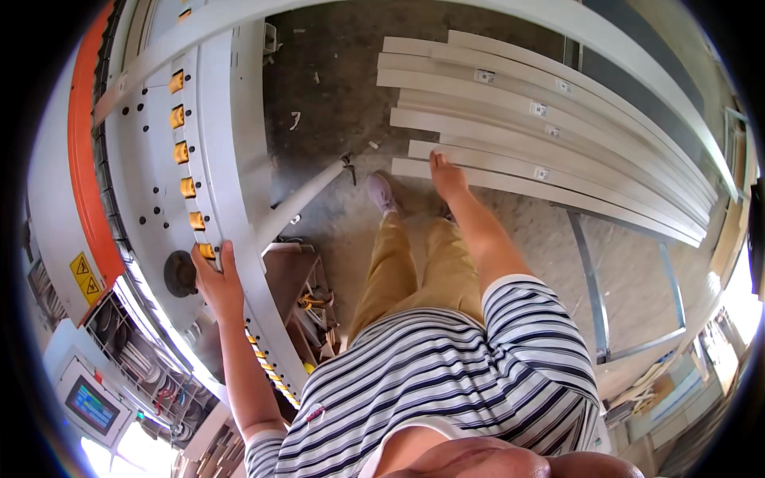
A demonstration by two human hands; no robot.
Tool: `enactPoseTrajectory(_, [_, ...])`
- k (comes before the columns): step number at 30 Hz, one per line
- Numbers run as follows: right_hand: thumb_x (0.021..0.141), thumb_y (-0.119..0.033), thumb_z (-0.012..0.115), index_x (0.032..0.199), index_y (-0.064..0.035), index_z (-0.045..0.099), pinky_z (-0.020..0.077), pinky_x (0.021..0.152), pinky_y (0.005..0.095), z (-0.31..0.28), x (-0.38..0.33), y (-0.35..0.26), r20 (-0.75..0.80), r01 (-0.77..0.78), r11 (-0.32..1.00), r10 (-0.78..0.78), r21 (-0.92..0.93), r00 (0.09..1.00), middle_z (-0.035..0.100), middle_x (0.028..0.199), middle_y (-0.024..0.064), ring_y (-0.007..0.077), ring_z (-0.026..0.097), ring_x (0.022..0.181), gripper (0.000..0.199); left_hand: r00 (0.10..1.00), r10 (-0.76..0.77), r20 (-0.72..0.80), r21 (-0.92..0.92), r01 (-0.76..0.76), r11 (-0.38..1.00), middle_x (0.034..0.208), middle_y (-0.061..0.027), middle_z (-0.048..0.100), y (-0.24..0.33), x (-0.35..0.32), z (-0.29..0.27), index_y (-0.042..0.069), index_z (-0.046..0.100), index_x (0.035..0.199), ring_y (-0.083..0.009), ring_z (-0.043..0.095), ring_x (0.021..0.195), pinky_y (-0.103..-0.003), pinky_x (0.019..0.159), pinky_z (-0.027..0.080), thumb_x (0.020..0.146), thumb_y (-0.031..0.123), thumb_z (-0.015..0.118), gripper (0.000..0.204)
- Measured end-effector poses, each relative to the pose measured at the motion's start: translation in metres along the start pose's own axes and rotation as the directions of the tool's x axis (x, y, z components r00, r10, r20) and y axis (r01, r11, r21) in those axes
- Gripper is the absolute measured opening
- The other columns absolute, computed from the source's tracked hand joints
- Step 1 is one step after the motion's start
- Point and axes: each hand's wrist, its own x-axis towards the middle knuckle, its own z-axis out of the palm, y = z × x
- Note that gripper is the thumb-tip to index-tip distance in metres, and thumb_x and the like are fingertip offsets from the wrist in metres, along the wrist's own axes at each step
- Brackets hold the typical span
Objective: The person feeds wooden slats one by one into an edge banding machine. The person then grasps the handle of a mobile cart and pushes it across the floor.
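Looking down in the head view: left hand [215,280] was closed over the edge of the grey machine rail [227,199], just below its row of yellow rollers [185,151], apparently to steady the body. Right of that rail, the right hand [446,177] lay flat and open on the near ends of the stacked pale strips [550,131], gripping nothing, fingers on the lowest strip end. Strips rested on a metal rack [594,303], ends overhanging toward the rail, within reach.
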Motion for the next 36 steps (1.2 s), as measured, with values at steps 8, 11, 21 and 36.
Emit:
enactPoseTrajectory(8, [0.081,-0.013,0.059,0.104,-0.0092,0.058,0.0453,0.084,0.0417,0.038,-0.006,0.013,-0.173,0.049,0.949,-0.108,-0.312,0.979,0.060,0.104,0.0081,0.0266,0.058,0.101,0.023,1.000,0.017,-0.001,-0.056,-0.017,0.998,0.103,-0.0250,0.062,0.002,0.001,0.002,-0.004,0.048,0.123,-0.0406,0.060,0.097,-0.043,0.083,0.046,0.093,0.038,0.059,0.053])
enactPoseTrajectory(11, [0.073,-0.016,0.067,0.104,-0.0101,0.058,0.0435,0.084,0.0431,0.020,-0.019,0.020,-0.134,0.129,0.967,-0.160,-0.220,0.978,0.061,0.102,0.0092,0.0286,0.058,0.100,0.033,0.997,0.061,-0.037,-0.033,-0.063,0.997,0.098,-0.0234,0.063,0.005,0.003,0.004,-0.002,0.050,0.120,-0.0409,0.061,0.093,-0.043,0.079,0.046,0.093,0.035,0.060,0.046])
enactPoseTrajectory(21, [0.057,-0.015,0.072,0.100,-0.0065,0.055,0.0414,0.077,0.0410,-0.275,-0.186,-0.113,-0.493,0.637,0.761,-0.511,0.122,0.704,0.055,0.091,0.0115,0.0309,0.056,0.088,0.048,0.917,-0.131,-0.378,-0.732,-0.209,0.649,0.128,-0.0153,0.050,-0.011,-0.066,0.008,-0.001,0.041,0.129,-0.0258,0.052,0.114,-0.040,0.090,0.046,0.097,0.022,0.054,0.042])
enactPoseTrajectory(36, [0.090,-0.049,0.055,0.110,-0.0011,0.066,0.0484,0.087,0.0412,-0.229,-0.280,0.024,0.323,0.250,0.906,-0.363,0.342,0.874,0.065,0.107,0.0240,0.0359,0.063,0.103,0.053,0.795,-0.606,0.034,-0.999,0.048,0.007,0.090,-0.0060,0.061,-0.103,-0.020,-0.043,0.001,0.056,0.104,-0.0158,0.060,0.077,-0.031,0.066,0.048,0.091,0.037,0.064,0.039])
